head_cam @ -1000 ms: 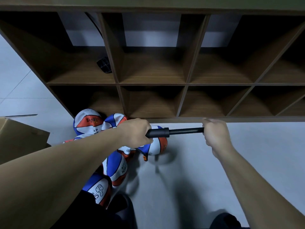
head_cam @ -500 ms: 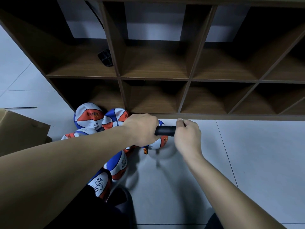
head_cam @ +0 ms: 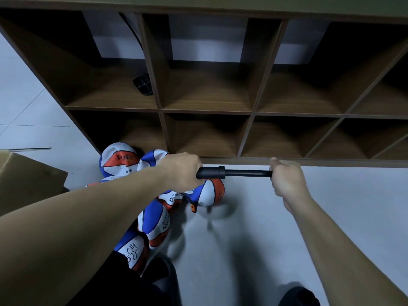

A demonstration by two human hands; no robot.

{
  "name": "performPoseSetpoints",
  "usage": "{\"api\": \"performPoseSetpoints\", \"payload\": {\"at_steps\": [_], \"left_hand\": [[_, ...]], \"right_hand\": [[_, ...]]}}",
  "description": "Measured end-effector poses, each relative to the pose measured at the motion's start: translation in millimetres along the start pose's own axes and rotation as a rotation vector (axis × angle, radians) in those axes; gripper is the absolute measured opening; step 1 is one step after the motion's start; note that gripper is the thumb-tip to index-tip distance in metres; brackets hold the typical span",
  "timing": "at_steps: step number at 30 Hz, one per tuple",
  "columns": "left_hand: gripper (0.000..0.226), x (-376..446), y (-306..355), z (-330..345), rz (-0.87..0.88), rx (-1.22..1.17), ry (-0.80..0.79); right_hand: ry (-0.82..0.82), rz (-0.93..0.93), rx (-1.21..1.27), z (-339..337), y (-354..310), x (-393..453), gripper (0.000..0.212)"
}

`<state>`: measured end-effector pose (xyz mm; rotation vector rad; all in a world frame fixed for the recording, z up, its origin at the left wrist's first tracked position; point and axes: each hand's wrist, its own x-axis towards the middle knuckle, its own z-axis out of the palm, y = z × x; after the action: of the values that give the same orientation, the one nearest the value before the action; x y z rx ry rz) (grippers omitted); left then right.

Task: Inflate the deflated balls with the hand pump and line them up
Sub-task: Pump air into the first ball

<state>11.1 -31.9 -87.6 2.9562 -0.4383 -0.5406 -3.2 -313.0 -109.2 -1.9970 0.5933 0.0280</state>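
Observation:
I hold a black hand pump point(head_cam: 223, 172) level above the floor. My left hand point(head_cam: 181, 171) grips its barrel, and my right hand point(head_cam: 286, 180) grips the handle, with the thin rod drawn out between them. Directly under the barrel hangs a red, white and blue ball point(head_cam: 207, 193), partly dented; the needle joint is hidden by my left hand. Several more balls of the same colours lie in a heap on the floor, among them one against the shelf point(head_cam: 118, 159) and one with a thumbs-up print point(head_cam: 133, 250).
A brown wooden cubby shelf point(head_cam: 251, 112) fills the upper view, with a small black object point(head_cam: 143, 83) in one upper compartment. A cardboard box point(head_cam: 24, 180) stands at the left. Grey tiled floor point(head_cam: 254, 239) stretches to the right. My dark shoes show at the bottom.
My right hand has pulled the pump handle out to the right again, after pushing it in close to the barrel half a second ago. The left hand stayed on the barrel.

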Motion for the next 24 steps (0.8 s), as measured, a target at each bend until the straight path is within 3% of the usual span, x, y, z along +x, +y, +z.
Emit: {"api": "performPoseSetpoints", "payload": {"at_steps": [5,14,21,24], "left_hand": [[0.028,-3.1,20.7,2.9,-0.016,0.014,0.037],[0.031,-0.5,31.6,14.0,0.022,0.057,0.064],[0.035,-3.4,30.1,5.4,0.086,-0.015,0.046],[0.032,-3.2,22.3,3.6,0.056,-0.053,0.023]], "right_hand": [[0.106,-0.117,-0.047,27.9,-10.4,-25.2,0.056],[0.008,-0.172,-0.095,61.4,-13.9,-54.2,0.052],[-0.076,-0.172,-0.103,48.1,-18.9,-43.1,0.055],[-0.041,-0.131,-0.100,23.4,-14.8,-21.8,0.056]]}}
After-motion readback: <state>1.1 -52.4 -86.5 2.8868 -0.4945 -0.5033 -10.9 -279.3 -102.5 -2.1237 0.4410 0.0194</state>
